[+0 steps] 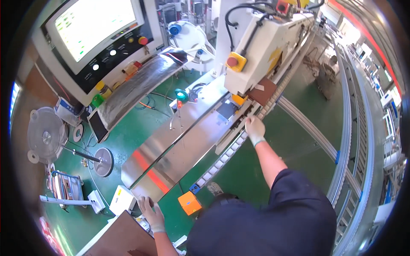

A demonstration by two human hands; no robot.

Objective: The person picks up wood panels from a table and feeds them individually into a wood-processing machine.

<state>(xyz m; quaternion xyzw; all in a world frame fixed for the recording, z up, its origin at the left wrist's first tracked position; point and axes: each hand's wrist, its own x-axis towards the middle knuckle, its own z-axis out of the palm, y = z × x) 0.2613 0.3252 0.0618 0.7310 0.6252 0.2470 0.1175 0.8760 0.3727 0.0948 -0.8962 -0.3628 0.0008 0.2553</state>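
Observation:
My right hand [255,129], in a pale glove, is at the rail of the long machine, with its fingers closed near the row of white segments [224,158]. What they hold, if anything, is hidden. Just beyond it, a brown square plate [262,91] sits under the white machine head [254,55]. Lower left, my left hand [152,214], also in a pale glove, hovers by the corner of a brown board [124,239]. Its fingers are spread, with nothing visible in them. A white box [122,200] stands beside it.
An orange box [189,203] caps the near end of the rail. The shiny metal bed [183,145] runs alongside. A control panel with a screen [96,25] stands upper left, above a film-covered tray [136,87]. Metal roller tracks [348,128] run along the right.

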